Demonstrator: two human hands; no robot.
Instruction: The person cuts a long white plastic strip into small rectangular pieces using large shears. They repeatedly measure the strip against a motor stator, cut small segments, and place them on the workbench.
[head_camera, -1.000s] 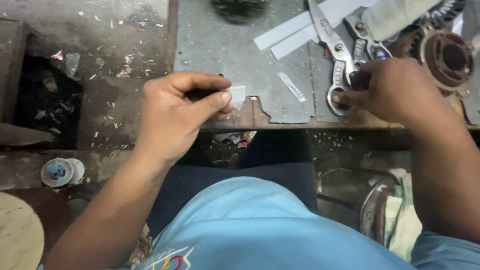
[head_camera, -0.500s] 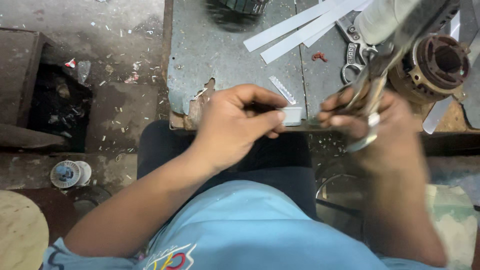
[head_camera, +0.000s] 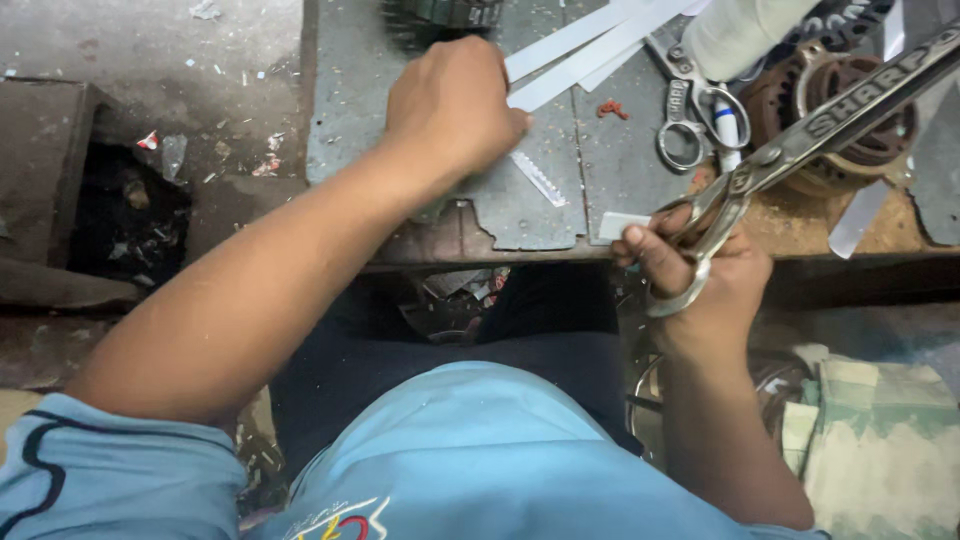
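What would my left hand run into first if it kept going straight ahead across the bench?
Probably the white strips: the left hand points up and slightly right, and its fingers already sit at their near ends. Beyond them lies the smaller pair of scissors, though depth is hard to judge.

My right hand (head_camera: 700, 275) grips the large scissors (head_camera: 800, 145); a small cut piece (head_camera: 622, 224) lies just left, 3 strips (head_camera: 590, 50) beyond under my left hand (head_camera: 452, 105), smaller scissors (head_camera: 690, 115) ahead.
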